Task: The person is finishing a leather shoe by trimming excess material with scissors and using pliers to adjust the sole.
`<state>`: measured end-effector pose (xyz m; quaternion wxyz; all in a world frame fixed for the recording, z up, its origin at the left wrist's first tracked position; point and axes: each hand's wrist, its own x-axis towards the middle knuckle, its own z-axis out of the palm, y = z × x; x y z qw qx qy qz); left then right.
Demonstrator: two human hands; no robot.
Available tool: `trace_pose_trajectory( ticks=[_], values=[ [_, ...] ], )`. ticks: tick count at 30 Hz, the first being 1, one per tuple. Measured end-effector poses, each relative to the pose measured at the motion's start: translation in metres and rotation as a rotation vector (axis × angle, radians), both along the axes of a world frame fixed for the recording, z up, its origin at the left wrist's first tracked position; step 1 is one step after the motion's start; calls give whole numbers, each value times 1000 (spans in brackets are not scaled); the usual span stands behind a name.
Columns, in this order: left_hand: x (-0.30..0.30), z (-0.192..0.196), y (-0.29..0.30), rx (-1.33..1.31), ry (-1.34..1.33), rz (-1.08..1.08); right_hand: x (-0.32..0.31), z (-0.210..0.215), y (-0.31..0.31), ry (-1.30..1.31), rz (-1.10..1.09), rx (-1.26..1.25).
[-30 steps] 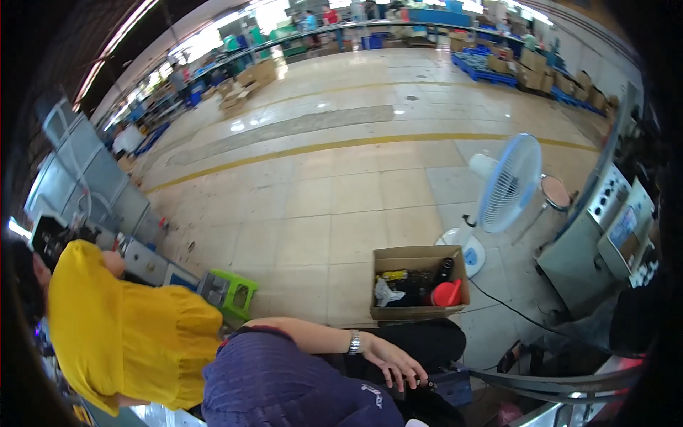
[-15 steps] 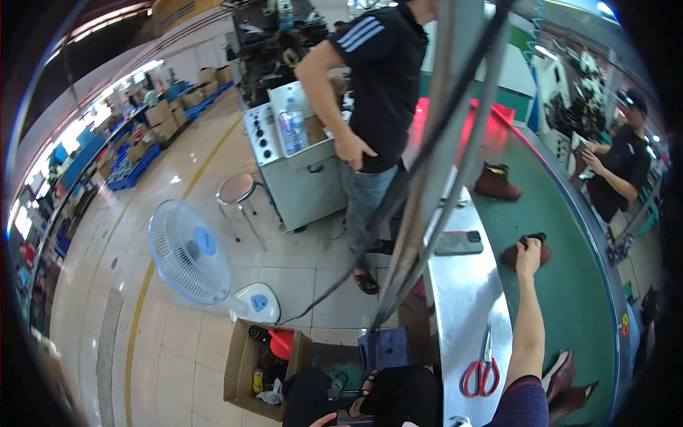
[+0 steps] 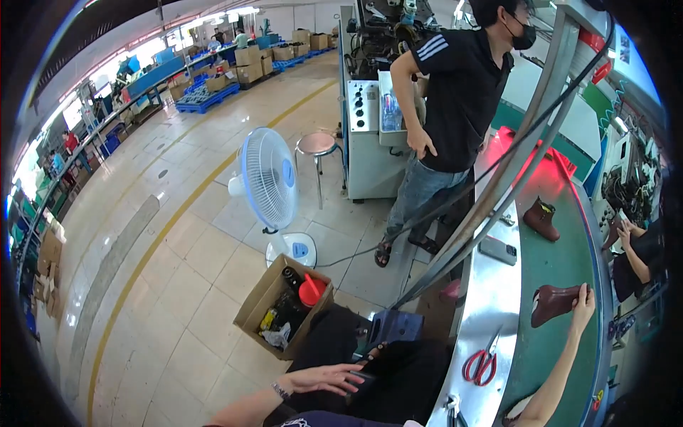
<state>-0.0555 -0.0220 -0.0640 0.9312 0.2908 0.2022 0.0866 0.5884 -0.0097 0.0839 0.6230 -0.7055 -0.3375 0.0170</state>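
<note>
My right hand (image 3: pixel 583 307) is closed on the top of a brown ankle boot (image 3: pixel 552 304), which is tipped on its side over the green conveyor belt (image 3: pixel 562 356). My left hand (image 3: pixel 329 379) hovers or rests over my dark-trousered lap with fingers stretched apart and nothing in them; a metal band circles that wrist. Farther up the belt stands another brown boot (image 3: pixel 542 219). Part of a further shoe (image 3: pixel 519 408) shows beside my right forearm. On the metal ledge lie red-handled scissors (image 3: pixel 481 367), a grey phone (image 3: pixel 497 250) and a dark-handled tool (image 3: pixel 454 410).
A slanted metal post (image 3: pixel 491 192) with a black cable rises beside the ledge. To the left are a cardboard box (image 3: pixel 257 307) of bottles and a red container, a fan (image 3: pixel 269 181) and a stool (image 3: pixel 317 145). A person (image 3: pixel 459 99) stands ahead; another handles a boot across the belt.
My view has swung left. The boot under my right hand has been turned and is now gripped by its top. My left hand has come up into fuller view, fingers spread.
</note>
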Motion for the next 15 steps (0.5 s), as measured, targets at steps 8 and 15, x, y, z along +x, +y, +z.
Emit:
trace_pose_trajectory(
  ticks=[8,15],
  values=[
    [77,116,25,1334,29,16,-247,113,-63,22,358,153],
    [45,172,12,1462,-62,261,-378,105,-39,338,962,146]
  ],
)
